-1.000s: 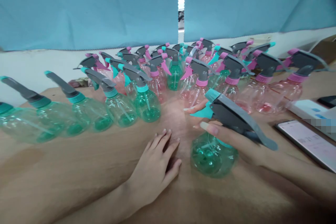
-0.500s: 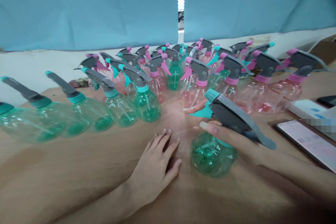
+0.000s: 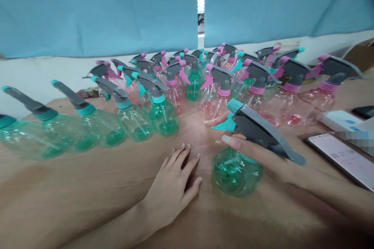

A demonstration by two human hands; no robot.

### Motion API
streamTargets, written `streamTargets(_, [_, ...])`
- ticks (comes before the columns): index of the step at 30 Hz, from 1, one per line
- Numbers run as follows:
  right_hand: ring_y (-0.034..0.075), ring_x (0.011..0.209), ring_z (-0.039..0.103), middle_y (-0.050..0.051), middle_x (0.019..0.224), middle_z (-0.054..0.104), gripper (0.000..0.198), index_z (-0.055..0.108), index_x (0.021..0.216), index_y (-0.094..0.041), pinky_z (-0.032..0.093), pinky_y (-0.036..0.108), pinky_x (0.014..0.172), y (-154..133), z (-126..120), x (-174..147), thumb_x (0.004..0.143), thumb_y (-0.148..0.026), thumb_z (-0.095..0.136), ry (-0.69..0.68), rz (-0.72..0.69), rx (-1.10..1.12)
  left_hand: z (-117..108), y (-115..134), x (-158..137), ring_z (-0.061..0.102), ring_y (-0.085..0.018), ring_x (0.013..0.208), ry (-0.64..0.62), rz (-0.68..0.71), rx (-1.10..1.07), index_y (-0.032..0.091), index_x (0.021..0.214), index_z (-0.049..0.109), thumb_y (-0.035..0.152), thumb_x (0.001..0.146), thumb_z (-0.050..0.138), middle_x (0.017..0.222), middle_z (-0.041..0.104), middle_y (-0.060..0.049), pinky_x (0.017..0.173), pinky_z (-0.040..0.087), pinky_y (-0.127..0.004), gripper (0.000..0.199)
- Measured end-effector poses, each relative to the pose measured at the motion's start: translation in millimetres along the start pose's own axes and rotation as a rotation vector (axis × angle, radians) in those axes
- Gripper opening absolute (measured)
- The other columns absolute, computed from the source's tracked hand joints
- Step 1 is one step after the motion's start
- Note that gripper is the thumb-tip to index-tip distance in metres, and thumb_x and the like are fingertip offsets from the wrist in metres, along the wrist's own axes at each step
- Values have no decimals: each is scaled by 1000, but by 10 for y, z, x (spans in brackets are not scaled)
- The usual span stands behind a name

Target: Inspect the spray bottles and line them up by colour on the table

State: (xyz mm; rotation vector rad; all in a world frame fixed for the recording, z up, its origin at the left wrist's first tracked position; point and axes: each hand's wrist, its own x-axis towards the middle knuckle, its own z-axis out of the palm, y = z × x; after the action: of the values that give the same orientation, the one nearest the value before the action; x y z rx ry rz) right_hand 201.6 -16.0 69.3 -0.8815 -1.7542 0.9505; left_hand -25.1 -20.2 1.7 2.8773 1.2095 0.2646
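Note:
My right hand (image 3: pixel 257 151) is wrapped around the neck of a green spray bottle (image 3: pixel 236 173) with a grey head and teal nozzle. Its index finger reaches forward beside the teal trigger (image 3: pixel 224 123), and the thumb lies across the near side of the neck. The bottle appears to stand on the wooden table (image 3: pixel 117 194), its nozzle facing left. To its left, my left hand (image 3: pixel 175 183) lies palm down on the tabletop, fingers a little apart and holding nothing. Nearest beyond that hand stands another green spray bottle (image 3: pixel 165 118).
Several green spray bottles (image 3: pixel 109 128) line the left side. Pink spray bottles (image 3: pixel 222 107) stand along the back and right, some green ones among them. A phone (image 3: pixel 340 155) lies at the right by a white box (image 3: pixel 344 122). A blue curtain (image 3: pixel 99 11) hangs behind.

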Motion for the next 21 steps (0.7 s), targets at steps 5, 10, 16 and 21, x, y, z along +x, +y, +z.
streamTargets(5, [13, 60, 53, -1, 75, 59, 24, 62, 103, -28, 46, 27, 56, -20, -21, -1, 84, -42, 61, -5, -4, -32, -11, -3, 2, 34, -30, 136, -7, -5, 2, 15, 134, 47, 33, 95, 47, 146, 40, -15, 106, 34, -50, 43])
streamTargets(10, [13, 55, 51, -3, 67, 56, 15, 61, 97, -27, 44, 26, 51, -12, -41, -16, 86, -36, 59, 0, 30, -73, -13, 1, 12, 34, -30, 135, -3, -1, -4, 15, 135, 47, 33, 95, 47, 146, 40, -15, 107, 34, -50, 43])
streamTargets(16, [13, 56, 54, -3, 66, 53, 12, 55, 88, -25, 46, 26, 51, -5, -30, 19, 89, -37, 53, 6, 69, -148, -18, 6, 12, 35, -31, 135, -18, -13, -1, 14, 134, 48, 33, 95, 48, 145, 41, -15, 106, 35, -51, 44])
streamTargets(21, [15, 66, 59, -1, 70, 58, 18, 55, 82, -23, 47, 27, 55, -36, -30, 36, 90, -39, 51, 40, 56, -223, -14, 9, 8, 34, -30, 136, -11, -5, 4, 16, 135, 46, 34, 96, 47, 146, 40, -14, 106, 34, -50, 43])
